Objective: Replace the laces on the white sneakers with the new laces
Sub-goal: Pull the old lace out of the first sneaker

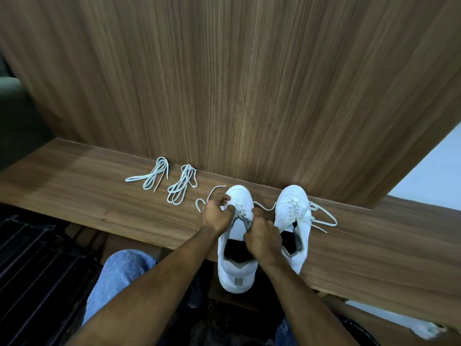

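Note:
Two white sneakers stand side by side on a wooden shelf (pixel 99 206), toes toward the back panel. The left sneaker (pixel 237 265) hangs with its heel over the front edge. My left hand (pixel 216 216) pinches its lace near the toe-side eyelets, and a loose lace end (pixel 212 193) curls out to the left. My right hand (pixel 262 239) grips the lace over the tongue. The right sneaker (pixel 293 208) is still laced, with its lace ends (pixel 324 217) spread to the right. Two bundles of new pale laces (pixel 154 174) (pixel 180 184) lie to the left.
A tall wooden panel (pixel 249 83) rises right behind the shoes. My knee in blue jeans (pixel 119 275) is below the shelf edge. Dark slatted furniture (pixel 32 265) sits lower left. A white object (pixel 424 329) lies at the lower right.

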Tool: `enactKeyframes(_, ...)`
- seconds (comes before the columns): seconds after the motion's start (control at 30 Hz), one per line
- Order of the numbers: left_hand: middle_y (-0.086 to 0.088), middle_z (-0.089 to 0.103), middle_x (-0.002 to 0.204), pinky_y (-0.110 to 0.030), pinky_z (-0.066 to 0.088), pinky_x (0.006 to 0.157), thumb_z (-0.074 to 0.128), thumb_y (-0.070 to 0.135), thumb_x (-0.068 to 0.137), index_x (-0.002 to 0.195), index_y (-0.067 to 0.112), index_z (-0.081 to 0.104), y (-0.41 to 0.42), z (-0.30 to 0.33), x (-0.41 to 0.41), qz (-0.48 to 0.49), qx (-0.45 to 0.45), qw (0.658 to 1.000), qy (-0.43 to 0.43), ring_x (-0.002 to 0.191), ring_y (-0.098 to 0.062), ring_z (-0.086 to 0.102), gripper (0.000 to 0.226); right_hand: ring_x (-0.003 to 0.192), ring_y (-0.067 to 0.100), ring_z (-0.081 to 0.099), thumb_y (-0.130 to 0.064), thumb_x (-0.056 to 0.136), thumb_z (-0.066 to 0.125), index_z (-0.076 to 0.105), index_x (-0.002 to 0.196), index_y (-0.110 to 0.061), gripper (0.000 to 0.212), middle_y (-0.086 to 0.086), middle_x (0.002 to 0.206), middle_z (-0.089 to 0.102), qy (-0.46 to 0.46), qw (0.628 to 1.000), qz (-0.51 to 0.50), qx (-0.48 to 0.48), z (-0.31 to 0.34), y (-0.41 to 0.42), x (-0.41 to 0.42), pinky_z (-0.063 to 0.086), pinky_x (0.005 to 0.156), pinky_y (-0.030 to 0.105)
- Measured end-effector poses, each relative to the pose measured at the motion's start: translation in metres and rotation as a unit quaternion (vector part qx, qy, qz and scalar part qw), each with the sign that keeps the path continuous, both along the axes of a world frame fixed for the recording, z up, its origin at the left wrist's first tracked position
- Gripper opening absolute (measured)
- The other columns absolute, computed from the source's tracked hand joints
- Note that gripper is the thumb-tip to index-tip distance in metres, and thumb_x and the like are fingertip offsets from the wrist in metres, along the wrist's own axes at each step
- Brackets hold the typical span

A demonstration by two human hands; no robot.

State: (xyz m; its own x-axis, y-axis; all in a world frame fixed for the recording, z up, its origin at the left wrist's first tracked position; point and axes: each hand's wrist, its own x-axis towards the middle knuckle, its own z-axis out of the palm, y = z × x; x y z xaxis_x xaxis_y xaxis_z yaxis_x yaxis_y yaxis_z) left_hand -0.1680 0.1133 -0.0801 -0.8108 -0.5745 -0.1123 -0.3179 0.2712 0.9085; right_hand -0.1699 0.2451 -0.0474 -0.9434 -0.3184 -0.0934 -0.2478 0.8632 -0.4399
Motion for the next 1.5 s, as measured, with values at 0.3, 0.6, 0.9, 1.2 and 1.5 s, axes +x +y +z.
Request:
enactKeyframes(0.3,-0.007,0.066,0.104,-0.034,0.043,0.074,0.048,0.024,0.091,0.100,0.021,0.063,0.020,0.014,0.003,-0.068,-0.335,0.934,-0.109,0.097,-0.033,0.062,0.017,0.110,0.037,0.058,-0.011,0.089,0.049,0.035,0.139,-0.016,0.052,0.015,0.118,0.063,0.000,1.000,-0.002,-0.001,0.000,0.002,0.001,0.048,0.084,0.040)
enactKeyframes(0.6,-0.004,0.057,0.113,-0.040,0.045,0.089,0.058,0.014,0.088,0.099,0.023,0.059,0.018,0.005,0.019,0.174,-0.010,0.983,0.054,0.107,-0.027,0.056,0.014,0.111,0.036,0.058,-0.008,0.089,0.049,0.039,0.135,-0.014,0.047,0.014,0.121,0.062,0.017,1.000,-0.007,0.003,-0.003,0.000,0.002,0.048,0.083,0.040)
enactKeyframes(0.9,0.010,0.049,0.136,-0.051,-0.002,0.117,0.041,0.032,0.096,0.118,0.028,0.062,0.023,0.009,0.014,-0.105,-0.473,0.867,-0.121,0.144,-0.014,0.018,0.031,0.114,0.035,0.057,-0.015,0.093,0.047,0.039,0.136,-0.013,0.044,0.013,0.122,0.062,0.016,1.000,-0.001,-0.001,0.001,0.001,0.003,0.047,0.084,0.038)
enactKeyframes(1.2,-0.002,0.064,0.096,-0.054,0.035,0.102,0.060,0.013,0.087,0.081,0.023,0.060,-0.006,0.051,0.001,0.263,-0.126,0.940,0.175,0.100,-0.028,0.058,0.012,0.111,0.038,0.058,-0.007,0.088,0.050,0.041,0.131,-0.014,0.044,0.015,0.119,0.062,0.012,1.000,-0.006,0.003,-0.002,0.003,0.003,0.048,0.082,0.039)
enactKeyframes(1.5,0.007,0.040,0.144,-0.053,0.001,0.116,0.046,0.043,0.089,0.120,0.032,0.060,0.023,0.012,0.012,-0.097,-0.423,0.897,-0.088,0.145,-0.017,0.016,0.036,0.111,0.038,0.058,-0.014,0.093,0.045,0.036,0.136,-0.015,0.044,0.015,0.119,0.062,0.016,1.000,0.012,0.017,-0.002,0.000,0.003,0.048,0.084,0.042)
